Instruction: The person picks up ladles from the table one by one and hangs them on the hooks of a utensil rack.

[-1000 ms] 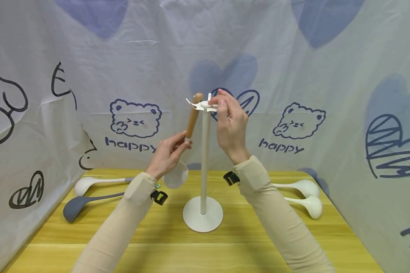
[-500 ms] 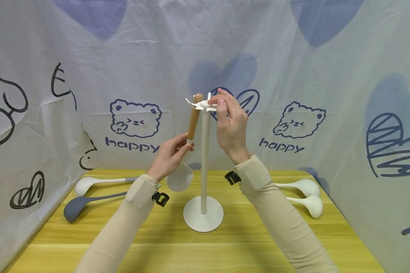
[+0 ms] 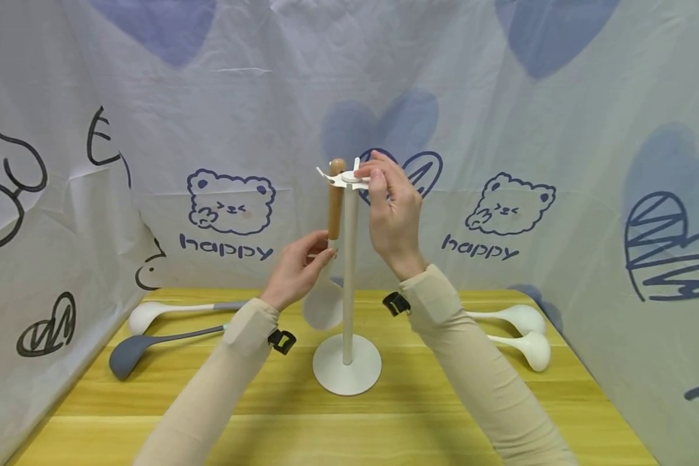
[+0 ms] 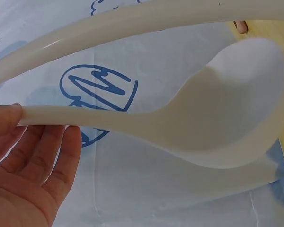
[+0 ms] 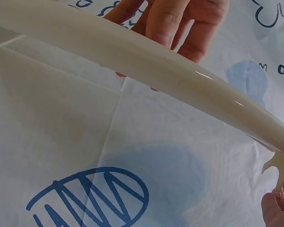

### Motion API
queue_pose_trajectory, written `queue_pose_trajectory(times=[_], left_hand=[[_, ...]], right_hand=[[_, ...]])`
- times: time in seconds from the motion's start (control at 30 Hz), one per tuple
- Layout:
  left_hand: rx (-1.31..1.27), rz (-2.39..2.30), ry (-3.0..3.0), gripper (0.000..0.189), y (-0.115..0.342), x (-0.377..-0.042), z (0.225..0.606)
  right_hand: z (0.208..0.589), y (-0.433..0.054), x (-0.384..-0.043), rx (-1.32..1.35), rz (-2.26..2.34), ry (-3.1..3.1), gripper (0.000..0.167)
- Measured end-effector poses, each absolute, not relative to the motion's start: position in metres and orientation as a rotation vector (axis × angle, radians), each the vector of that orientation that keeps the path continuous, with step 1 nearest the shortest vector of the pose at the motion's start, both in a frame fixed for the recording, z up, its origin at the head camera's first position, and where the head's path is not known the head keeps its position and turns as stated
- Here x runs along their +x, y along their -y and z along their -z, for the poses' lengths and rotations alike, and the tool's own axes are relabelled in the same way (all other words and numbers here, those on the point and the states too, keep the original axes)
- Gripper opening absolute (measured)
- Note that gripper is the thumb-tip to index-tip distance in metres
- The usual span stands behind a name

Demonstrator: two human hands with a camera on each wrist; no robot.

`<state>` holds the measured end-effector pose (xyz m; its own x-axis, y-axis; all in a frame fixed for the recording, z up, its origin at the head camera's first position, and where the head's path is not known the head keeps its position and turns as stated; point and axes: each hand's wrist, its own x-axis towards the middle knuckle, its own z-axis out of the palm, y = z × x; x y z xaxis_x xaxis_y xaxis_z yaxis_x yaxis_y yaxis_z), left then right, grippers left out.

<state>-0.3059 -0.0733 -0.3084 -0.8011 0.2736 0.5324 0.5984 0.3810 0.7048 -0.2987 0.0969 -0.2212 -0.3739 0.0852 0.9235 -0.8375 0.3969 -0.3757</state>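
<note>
My left hand pinches the pale neck of a ladle just below its wooden handle. The ladle hangs near upright, handle up, left of a white utensil stand. Its handle tip rises beside the stand's hooked top plate; whether it hangs on a hook I cannot tell. In the left wrist view the white ladle bowl stands out beyond the fingers. My right hand pinches the right side of the top plate. The right wrist view shows those fingertips on a hooked part of the plate.
A white ladle with a grey handle end and a dark grey ladle lie at the table's left. Two white ladles lie at the right, handles partly behind my right sleeve. The stand's round base rests on the wooden table.
My left hand has moved right and slightly down, swinging the ladle's bowl toward the post so that the handle is more upright. The right hand and the stand have stayed in place.
</note>
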Motion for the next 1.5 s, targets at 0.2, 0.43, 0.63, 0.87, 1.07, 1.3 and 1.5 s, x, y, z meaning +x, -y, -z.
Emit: queue_pose_trajectory(times=[0.2,0.43,0.63,0.87,1.07,1.3,1.5], left_hand=[[-0.728,1.429,2.309,0.030,0.068,-0.310,0.311],[-0.721,1.441,2.326,0.030,0.065,-0.309,0.310],[-0.716,1.450,2.334,0.030,0.064,-0.307,0.310],[-0.712,1.477,2.318,0.028,0.062,-0.307,0.313],[-0.689,1.486,2.304,0.025,0.063,-0.307,0.319],[-0.633,1.467,2.349,0.025,0.067,-0.304,0.328],[-0.579,1.462,2.377,0.028,0.068,-0.299,0.333]], right_hand=[[0.222,-0.096,-0.298,0.671,-1.160,1.656,0.040],[0.221,-0.096,-0.298,0.665,-1.161,1.659,0.040],[0.221,-0.096,-0.298,0.662,-1.162,1.658,0.040],[0.222,-0.097,-0.298,0.660,-1.173,1.651,0.039],[0.222,-0.098,-0.297,0.678,-1.182,1.664,0.038],[0.224,-0.103,-0.297,0.754,-1.180,1.704,0.036],[0.225,-0.111,-0.297,0.850,-1.165,1.742,0.031]])
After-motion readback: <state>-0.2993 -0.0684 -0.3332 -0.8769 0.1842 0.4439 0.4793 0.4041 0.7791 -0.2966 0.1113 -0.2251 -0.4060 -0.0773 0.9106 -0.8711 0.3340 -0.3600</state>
